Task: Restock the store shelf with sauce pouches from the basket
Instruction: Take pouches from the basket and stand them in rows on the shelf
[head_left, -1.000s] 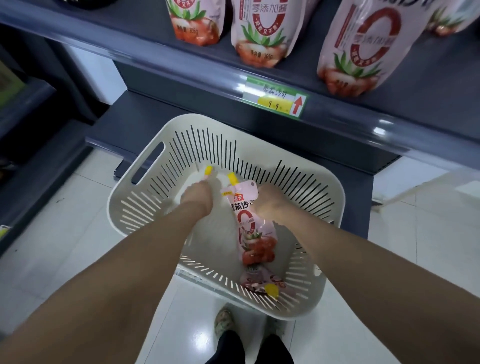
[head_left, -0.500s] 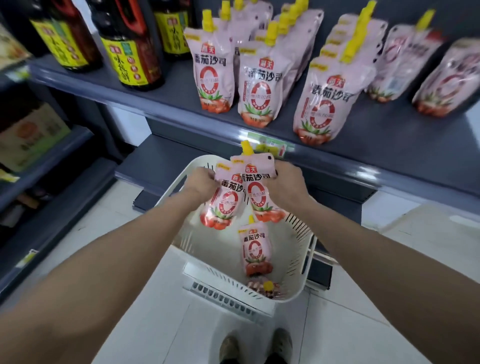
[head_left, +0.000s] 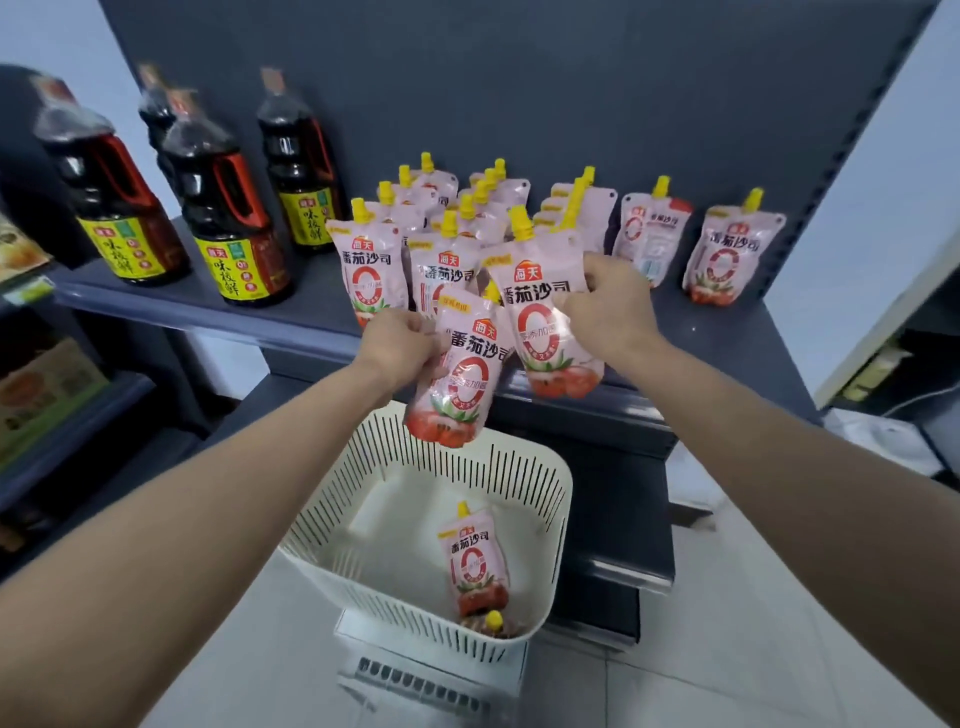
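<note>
My left hand (head_left: 402, 345) grips a pink tomato sauce pouch (head_left: 460, 382) by its upper left side, hanging just above the basket's far rim. My right hand (head_left: 610, 306) holds a second pouch (head_left: 540, 317) with a yellow cap, raised at the front edge of the dark shelf (head_left: 197, 306). Several more pouches (head_left: 366, 265) stand in rows on that shelf behind my hands. The cream slotted basket (head_left: 558, 499) sits below on the floor. One pouch (head_left: 475, 561) lies inside it, with another yellow cap (head_left: 493, 619) showing beneath.
Three dark soy sauce bottles (head_left: 234, 223) with yellow labels stand on the shelf to the left of the pouches. Two pouches (head_left: 727, 254) stand apart at the shelf's right end. Lower shelves with boxes are at far left. A white step (head_left: 431, 675) lies under the basket.
Both hands have lifted a pouch each out of the basket and up to the shelf's front edge. The camera has tilted up from the basket to the shelf.
</note>
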